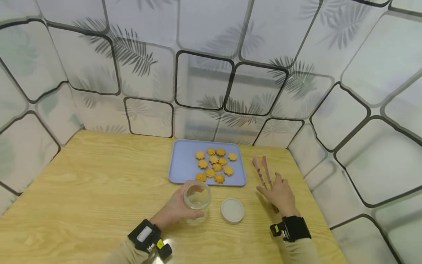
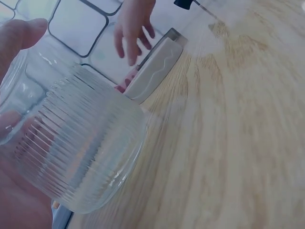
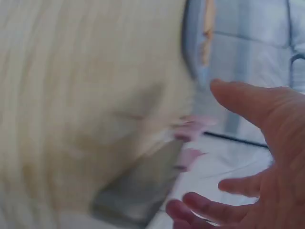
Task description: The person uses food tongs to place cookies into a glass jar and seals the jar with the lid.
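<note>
My left hand point(image 1: 178, 205) grips a clear glass jar point(image 1: 197, 198) by its side, thumb and fingers round it. Its mouth faces up with no lid on. Fine vertical ribs show on the jar wall point(image 2: 81, 138) in the left wrist view. To the right of the jar a round white lid point(image 1: 232, 211) lies on the table. My right hand point(image 1: 281, 196) is over a pair of metal tongs point(image 3: 138, 186) with pink ends point(image 1: 256, 165), its fingers spread and nothing in its grasp. The tongs lie with the pink ends pointing away from me, partly hidden by that hand.
Behind the jar, a blue-lilac tray point(image 1: 182, 161) holds several golden piped cookies point(image 1: 213, 159), mostly on its right half. A patterned curtain point(image 1: 204, 80) closes off the back and both sides of the wooden table point(image 1: 99, 190).
</note>
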A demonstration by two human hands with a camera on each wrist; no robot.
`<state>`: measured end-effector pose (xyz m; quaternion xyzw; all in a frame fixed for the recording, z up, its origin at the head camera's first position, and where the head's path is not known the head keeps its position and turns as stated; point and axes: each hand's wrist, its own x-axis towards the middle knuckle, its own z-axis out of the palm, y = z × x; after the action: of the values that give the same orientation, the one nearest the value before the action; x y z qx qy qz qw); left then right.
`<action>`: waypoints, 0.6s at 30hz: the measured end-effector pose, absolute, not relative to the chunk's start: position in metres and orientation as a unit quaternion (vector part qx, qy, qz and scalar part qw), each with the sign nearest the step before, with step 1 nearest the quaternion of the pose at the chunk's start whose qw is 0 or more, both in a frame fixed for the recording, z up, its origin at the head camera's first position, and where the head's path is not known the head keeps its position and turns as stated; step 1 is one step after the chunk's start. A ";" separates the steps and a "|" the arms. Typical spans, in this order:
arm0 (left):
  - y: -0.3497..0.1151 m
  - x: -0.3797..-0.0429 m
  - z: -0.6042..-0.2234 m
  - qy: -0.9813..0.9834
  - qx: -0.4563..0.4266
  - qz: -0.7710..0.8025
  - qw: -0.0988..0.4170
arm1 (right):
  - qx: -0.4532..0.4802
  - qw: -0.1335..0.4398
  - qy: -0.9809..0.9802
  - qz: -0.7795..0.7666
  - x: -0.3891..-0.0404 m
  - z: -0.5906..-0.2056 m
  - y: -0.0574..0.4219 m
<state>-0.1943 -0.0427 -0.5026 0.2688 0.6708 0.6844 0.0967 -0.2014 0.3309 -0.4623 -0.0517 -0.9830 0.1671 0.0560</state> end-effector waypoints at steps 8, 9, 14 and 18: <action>-0.042 -0.198 -0.503 0.665 0.281 0.682 0.116 | -0.037 0.067 -0.975 0.210 -0.208 -0.483 0.347; -0.042 -0.198 -0.503 0.665 0.283 0.681 0.120 | -0.014 0.084 -0.973 0.214 -0.203 -0.483 0.346; -0.041 -0.201 -0.504 0.671 0.292 0.673 0.112 | 0.141 0.164 -0.958 0.190 -0.180 -0.478 0.332; -0.042 -0.205 -0.504 0.677 0.290 0.670 0.090 | 0.200 0.184 -0.953 0.137 -0.175 -0.476 0.319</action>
<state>-0.2049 -0.0416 -0.5042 0.2897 0.6773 0.6702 0.0900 -0.1751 0.3193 -0.4759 0.1995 -0.9526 0.1373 0.1840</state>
